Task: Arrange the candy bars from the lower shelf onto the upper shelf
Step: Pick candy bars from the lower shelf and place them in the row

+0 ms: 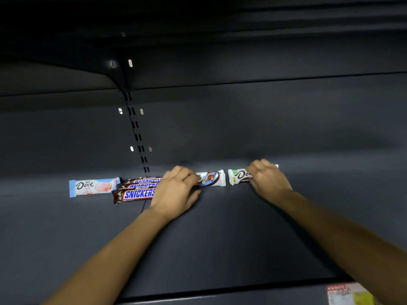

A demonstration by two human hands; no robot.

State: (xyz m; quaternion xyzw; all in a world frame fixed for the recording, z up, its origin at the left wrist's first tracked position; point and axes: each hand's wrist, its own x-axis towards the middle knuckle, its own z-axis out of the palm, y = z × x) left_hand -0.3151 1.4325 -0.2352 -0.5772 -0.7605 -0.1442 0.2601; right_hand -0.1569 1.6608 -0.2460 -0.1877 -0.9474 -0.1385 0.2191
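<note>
A row of candy bars lies along the back of a dark shelf. At the left is a light blue Dove bar. Beside it sit three Snickers bars, packed side by side. My left hand covers their right ends, and its fingers curl over the left end of a white and blue bar. Further right, my right hand grips a white Dove bar by its right half.
The slotted upright of the rack runs down the back wall behind the Snickers. Another shelf hangs overhead. A red and yellow price label sits on the front edge at the lower right.
</note>
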